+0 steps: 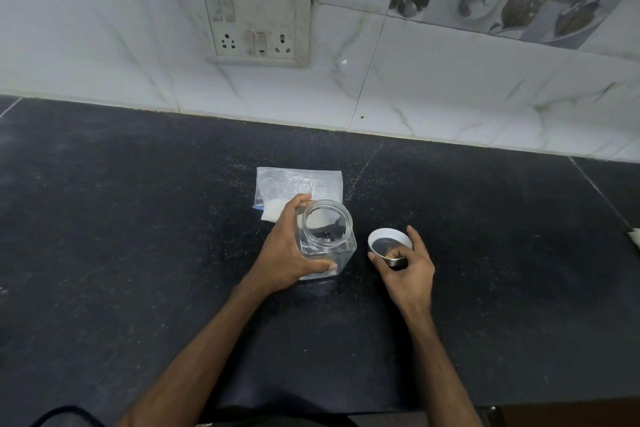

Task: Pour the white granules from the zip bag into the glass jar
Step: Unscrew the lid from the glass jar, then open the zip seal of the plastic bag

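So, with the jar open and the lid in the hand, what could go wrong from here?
1. The bag lies behind the jar, so reaching over may knock the jar.
2. Both hands are busy: the left hand grips the jar, the right hand holds the lid, so none is free for the bag.

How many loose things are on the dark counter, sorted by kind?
Glass jar, open, held by the left hand: 1
Lid, upturned, held by the right hand: 1
Zip bag with white granules, lying flat behind the jar: 1
Pale scrap at the counter's right edge, too cut off to identify: 1
Total: 4
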The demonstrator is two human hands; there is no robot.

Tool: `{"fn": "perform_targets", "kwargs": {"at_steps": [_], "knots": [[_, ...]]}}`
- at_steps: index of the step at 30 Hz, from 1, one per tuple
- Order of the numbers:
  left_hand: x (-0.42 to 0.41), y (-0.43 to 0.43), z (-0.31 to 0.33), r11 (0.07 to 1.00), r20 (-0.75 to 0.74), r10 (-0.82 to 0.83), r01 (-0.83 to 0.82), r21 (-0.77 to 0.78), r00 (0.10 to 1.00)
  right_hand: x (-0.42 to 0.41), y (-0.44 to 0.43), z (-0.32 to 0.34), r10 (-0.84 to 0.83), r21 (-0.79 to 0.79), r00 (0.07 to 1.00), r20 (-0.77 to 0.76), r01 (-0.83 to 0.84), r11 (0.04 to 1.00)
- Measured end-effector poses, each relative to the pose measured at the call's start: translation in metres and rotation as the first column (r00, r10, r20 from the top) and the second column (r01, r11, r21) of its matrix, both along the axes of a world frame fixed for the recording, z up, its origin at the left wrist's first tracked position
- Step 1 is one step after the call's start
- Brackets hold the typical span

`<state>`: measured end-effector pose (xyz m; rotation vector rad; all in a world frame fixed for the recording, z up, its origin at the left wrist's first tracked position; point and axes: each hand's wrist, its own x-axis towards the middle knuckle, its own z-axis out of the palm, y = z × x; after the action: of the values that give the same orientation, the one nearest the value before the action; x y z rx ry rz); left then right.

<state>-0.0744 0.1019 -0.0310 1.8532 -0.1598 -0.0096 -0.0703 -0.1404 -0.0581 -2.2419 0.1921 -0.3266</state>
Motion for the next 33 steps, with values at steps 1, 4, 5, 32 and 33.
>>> {"fn": "perform_targets", "kwargs": {"at_steps": [1,4,5,32,33], "knots": [[0.000,0.000,0.000,1.000,0.001,-0.001,0.001,0.003,1.000,0.000,0.000,-0.002,-0.004,-0.001,1.000,-0.012,0.004,1.000],[0.000,0.000,0.000,1.000,0.010,0.001,-0.001,0.001,1.000,0.000,-0.002,-0.008,-0.004,-0.011,1.000,-0.021,0.003,1.000],[0.001,0.000,-0.001,1.000,0.012,0.001,-0.001,-0.001,1.000,0.000,-0.002,-0.009,-0.012,-0.021,0.999,-0.034,0.011,1.000],[0.101,0.070,-0.004,0.928,-0.318,0.366,-0.370,0.051,0.874,0.151,0.100,0.046,0.234,0.404,0.927,-0.293,-0.101,0.909],[0.104,0.070,0.001,0.928,-0.284,0.363,-0.370,0.030,0.887,0.152,0.099,0.049,0.246,0.439,0.937,-0.247,-0.118,0.891]]}}
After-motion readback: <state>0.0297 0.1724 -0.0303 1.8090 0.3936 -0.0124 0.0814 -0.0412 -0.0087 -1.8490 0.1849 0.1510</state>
